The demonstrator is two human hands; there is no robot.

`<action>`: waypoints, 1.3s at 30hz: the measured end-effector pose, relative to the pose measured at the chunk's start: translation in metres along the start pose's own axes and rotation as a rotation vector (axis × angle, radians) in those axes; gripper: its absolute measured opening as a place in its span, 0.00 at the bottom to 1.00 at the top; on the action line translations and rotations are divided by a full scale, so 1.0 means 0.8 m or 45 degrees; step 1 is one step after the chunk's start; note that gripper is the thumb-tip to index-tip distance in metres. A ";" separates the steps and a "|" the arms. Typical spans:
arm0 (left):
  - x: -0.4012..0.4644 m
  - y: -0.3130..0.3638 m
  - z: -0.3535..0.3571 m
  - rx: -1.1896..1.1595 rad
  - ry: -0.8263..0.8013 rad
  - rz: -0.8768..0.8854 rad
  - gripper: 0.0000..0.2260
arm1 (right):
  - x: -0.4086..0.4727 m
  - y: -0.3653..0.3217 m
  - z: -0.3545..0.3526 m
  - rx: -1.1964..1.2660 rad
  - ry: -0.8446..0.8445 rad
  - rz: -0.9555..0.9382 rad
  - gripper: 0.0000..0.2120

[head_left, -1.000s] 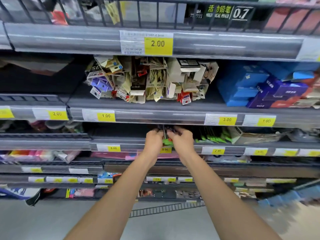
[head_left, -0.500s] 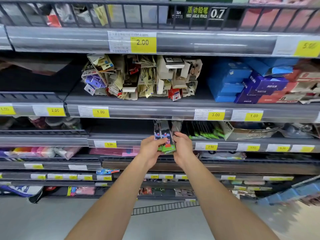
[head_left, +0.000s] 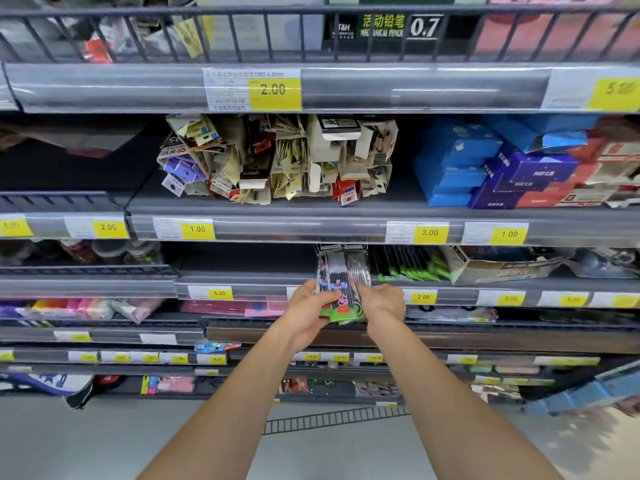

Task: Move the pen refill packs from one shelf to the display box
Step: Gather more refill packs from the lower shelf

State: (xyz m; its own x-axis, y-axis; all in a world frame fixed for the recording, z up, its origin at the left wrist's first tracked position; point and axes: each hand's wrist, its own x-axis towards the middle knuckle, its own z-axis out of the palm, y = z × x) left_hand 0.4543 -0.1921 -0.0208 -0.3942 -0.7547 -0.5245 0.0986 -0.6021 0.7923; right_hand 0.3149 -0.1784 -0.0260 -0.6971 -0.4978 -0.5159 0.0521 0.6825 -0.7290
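A small stack of pen refill packs (head_left: 341, 278), clear sleeves with black refills and green cartoon bottoms, stands upright in front of the third shelf's edge. My left hand (head_left: 306, 315) grips its left side and my right hand (head_left: 379, 301) grips its right side. More refill packs with green ends (head_left: 408, 265) lie on the same shelf just to the right. A tilted cardboard display box (head_left: 498, 266) lies further right on that shelf.
Shelf above holds a pile of beige carded packs (head_left: 277, 157) and blue and purple boxes (head_left: 485, 168). Price rails with yellow tags (head_left: 197, 230) front each shelf. Pink items (head_left: 239, 308) sit below. A wire rack piece (head_left: 332, 419) lies on the grey floor.
Both hands reached into the third shelf, closed on the stack of packs and drew it out toward me and slightly down, so the packs now stand in front of the shelf rail.
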 end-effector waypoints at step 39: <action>-0.073 -0.020 0.021 -0.328 -0.082 0.027 0.27 | -0.099 0.056 -0.029 0.309 -0.244 -0.725 0.20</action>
State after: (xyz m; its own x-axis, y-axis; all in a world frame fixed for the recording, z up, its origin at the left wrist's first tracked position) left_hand 0.4602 -0.1342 0.0021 -0.4461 -0.7546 -0.4812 0.3333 -0.6391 0.6932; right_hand 0.3560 -0.0961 -0.0073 -0.5247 -0.8481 -0.0735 -0.1120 0.1544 -0.9816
